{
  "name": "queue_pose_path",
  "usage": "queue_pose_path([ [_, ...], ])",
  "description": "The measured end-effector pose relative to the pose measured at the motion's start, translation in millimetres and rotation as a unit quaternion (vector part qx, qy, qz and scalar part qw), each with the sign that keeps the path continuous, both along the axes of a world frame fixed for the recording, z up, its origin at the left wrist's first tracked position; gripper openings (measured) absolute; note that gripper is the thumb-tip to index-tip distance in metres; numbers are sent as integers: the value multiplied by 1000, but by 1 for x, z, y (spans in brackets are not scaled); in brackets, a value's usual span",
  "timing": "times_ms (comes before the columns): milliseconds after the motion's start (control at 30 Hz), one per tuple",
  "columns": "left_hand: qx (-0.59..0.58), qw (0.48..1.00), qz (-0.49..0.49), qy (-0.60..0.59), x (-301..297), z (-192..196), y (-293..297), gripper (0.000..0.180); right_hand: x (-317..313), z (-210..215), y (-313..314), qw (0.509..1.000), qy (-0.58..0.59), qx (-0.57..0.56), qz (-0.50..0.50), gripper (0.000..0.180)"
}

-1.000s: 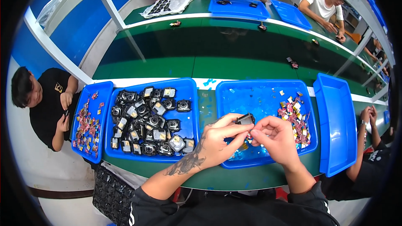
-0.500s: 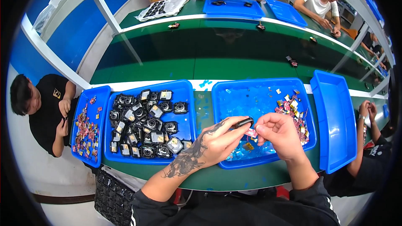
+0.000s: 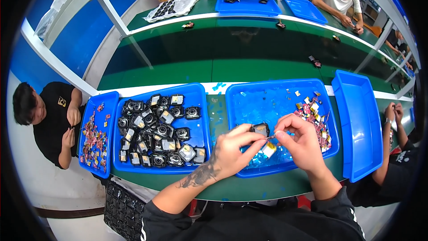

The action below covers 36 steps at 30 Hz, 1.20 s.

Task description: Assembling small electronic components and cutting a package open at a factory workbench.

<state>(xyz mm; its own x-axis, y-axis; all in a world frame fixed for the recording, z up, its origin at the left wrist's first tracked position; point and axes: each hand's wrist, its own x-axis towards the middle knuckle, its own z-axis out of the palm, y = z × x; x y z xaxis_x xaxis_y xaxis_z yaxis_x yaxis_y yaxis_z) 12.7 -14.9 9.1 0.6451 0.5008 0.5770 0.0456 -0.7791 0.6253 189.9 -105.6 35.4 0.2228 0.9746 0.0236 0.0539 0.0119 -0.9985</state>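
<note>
My left hand (image 3: 234, 149) is closed round a black watch case (image 3: 260, 129), tilted so its dark, hollow-looking face shows. At the case's edge my right hand (image 3: 304, 145) pinches a small electronic part; its exact shape is hidden by the fingertips. A yellow-and-white battery-like piece (image 3: 269, 149) hangs just below the fingers. Both hands are above a blue tray (image 3: 238, 107) with blue film scraps and, along its right side, a heap of small red, yellow and white electronic parts (image 3: 317, 118).
Left of my hands, a blue tray (image 3: 199, 102) holds many black watch cases (image 3: 158, 129). A narrower tray (image 3: 112, 102) of small parts stands beyond it. Another blue tray (image 3: 356, 129) stands at right. Small parts lie along the green conveyor (image 3: 249, 58). A co-worker (image 3: 51, 120) sits at left, others across and right.
The watch case has turned in my left hand, and its face now shows. The yellow-and-white piece has come into view below it. The view has shifted slightly.
</note>
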Motion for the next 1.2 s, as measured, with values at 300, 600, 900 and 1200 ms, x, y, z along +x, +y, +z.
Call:
queue_pose_path([
  [300,-522,846,-89,-62,1,-4,-2,27,-23,0,-1,990,-126,13,-65,22],
  [600,-527,841,-75,-97,1,-8,-8,34,-22,-7,2,980,-159,65,-103,36],
  [900,-532,825,-97,-163,1,5,-11,61,-32,-8,10,974,-161,50,-150,45],
  [1200,-330,943,-24,-42,-4,16,-3,67,-12,2,33,997,-72,2,-20,50],
])
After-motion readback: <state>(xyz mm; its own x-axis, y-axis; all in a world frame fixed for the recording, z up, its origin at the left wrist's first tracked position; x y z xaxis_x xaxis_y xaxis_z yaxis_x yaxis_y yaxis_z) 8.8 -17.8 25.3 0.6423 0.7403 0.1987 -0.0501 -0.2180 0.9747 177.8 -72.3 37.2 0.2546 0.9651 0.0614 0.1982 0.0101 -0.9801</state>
